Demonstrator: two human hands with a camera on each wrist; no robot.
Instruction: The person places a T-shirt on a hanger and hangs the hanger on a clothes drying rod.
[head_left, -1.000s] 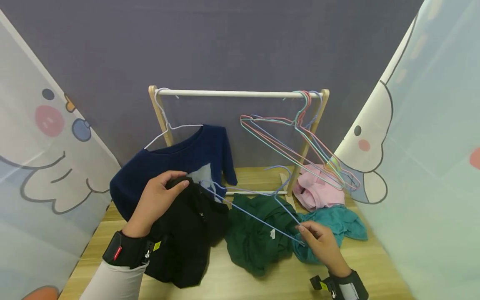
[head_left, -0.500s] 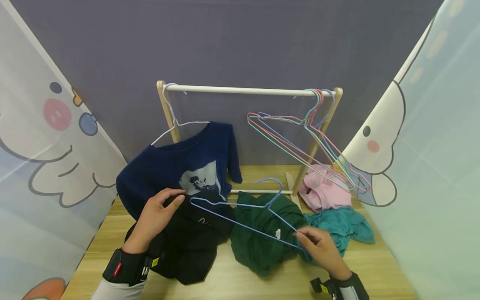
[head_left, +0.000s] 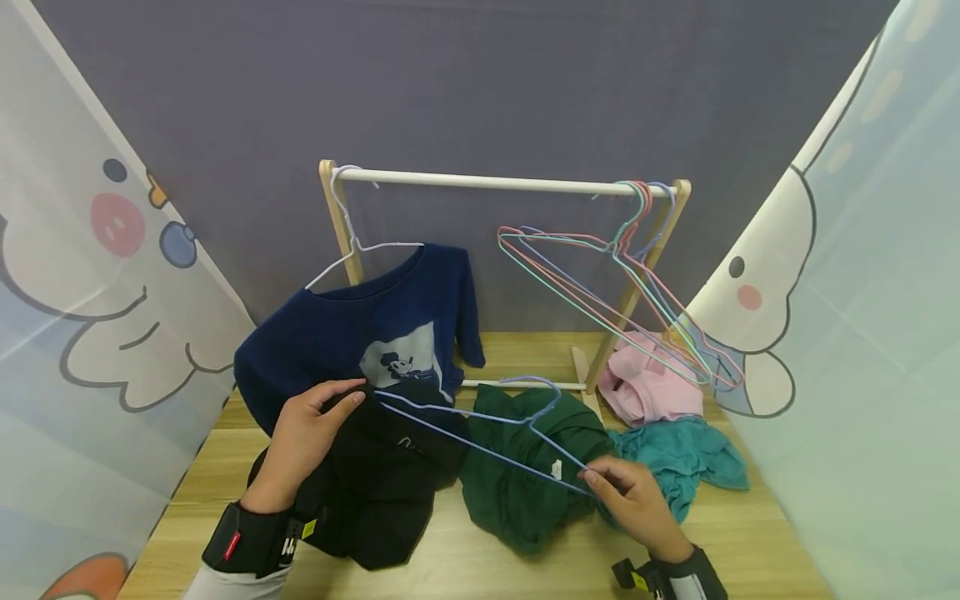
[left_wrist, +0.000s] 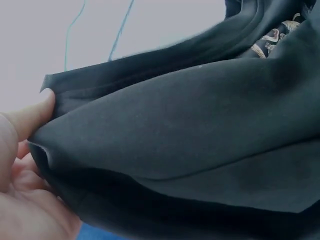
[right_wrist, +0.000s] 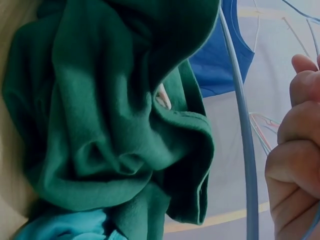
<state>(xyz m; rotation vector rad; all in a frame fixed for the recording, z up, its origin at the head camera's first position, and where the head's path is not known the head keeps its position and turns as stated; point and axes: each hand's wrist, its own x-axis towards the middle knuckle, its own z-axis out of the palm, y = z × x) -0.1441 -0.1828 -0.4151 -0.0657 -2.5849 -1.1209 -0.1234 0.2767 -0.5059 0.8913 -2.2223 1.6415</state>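
My left hand (head_left: 311, 433) pinches the edge of a black top (head_left: 375, 508), which hangs down to the table at the left. In the left wrist view, thumb and fingers grip the folded edge of this dark cloth (left_wrist: 175, 115). My right hand (head_left: 628, 500) holds one end of a blue wire hanger (head_left: 487, 450). The hanger's other end touches or overlaps the black top close to my left fingertips; whether it is inside the neck I cannot tell. In the right wrist view, the hanger's wire (right_wrist: 245, 125) passes beside my curled fingers (right_wrist: 297, 135).
A rack with a white rail (head_left: 487, 181) stands behind. A navy shirt (head_left: 345, 325) hangs at its left, several bare hangers (head_left: 622, 267) at its right. Dark green (head_left: 525, 500), teal (head_left: 690, 458) and pink (head_left: 645, 383) garments lie on the wooden table (head_left: 465, 567).
My right hand has tilted the hanger and shifted it left, so its far end meets the black top. The top has been lowered slightly, and the view has shifted.
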